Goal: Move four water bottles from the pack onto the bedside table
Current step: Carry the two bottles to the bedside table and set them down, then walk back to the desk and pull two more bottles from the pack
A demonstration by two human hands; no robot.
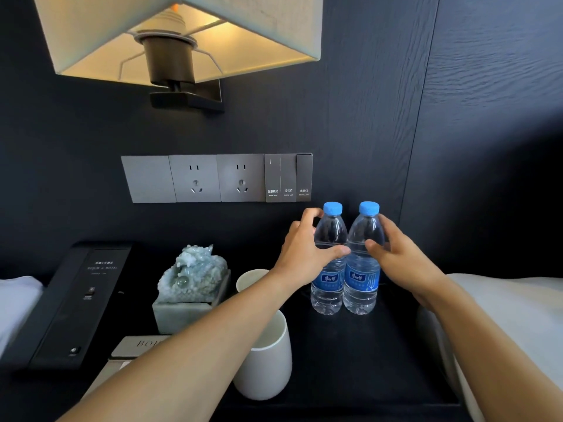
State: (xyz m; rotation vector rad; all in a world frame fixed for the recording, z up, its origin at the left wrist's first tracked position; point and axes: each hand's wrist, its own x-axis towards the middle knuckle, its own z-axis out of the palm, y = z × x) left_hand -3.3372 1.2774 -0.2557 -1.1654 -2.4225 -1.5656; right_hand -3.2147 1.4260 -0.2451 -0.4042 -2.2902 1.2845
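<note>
Two clear water bottles with blue caps and blue labels stand upright side by side at the back right of the dark bedside table (350, 360). My left hand (304, 248) wraps around the left bottle (327, 287) at its shoulder. My right hand (396, 254) grips the right bottle (361, 287) the same way. Both bottle bases rest on the tabletop or just touch it; I cannot tell which. The bottle pack is out of view.
Two white cups (268, 360) stand under my left forearm. A jade carving (192, 275) on a stone base sits left of them, next to a black phone unit (76, 306). Sockets and switches (219, 178) line the wall below a lamp (182, 41). White bedding (518, 315) lies at right.
</note>
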